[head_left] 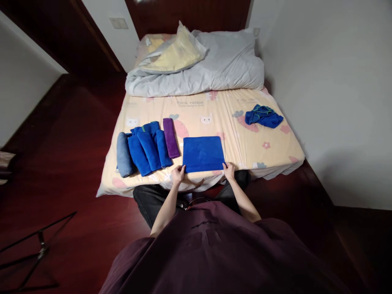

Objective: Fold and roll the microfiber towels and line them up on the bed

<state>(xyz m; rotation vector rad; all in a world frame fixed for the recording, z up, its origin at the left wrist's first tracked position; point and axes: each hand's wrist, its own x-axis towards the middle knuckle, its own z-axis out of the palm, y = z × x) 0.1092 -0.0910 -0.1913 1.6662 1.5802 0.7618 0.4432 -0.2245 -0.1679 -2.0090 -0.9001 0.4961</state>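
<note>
A blue towel (203,151) lies flat as a rectangle at the bed's near edge, with a narrow fold along its near side. My left hand (178,174) pinches its near left corner. At the near right corner, my right hand (228,170) pinches the cloth between thumb and fingers. Left of this towel is a row of rolled or folded towels: a grey-blue roll (124,155), several blue ones (149,151) leaning against each other, and a narrow purple one (170,138).
A crumpled blue cloth with green edging (263,116) lies on the right of the bed (196,110). Bunched grey bedding (226,61) covers the far end. A wall (330,102) rises on the right. Black stand legs (39,249) are on the floor at lower left.
</note>
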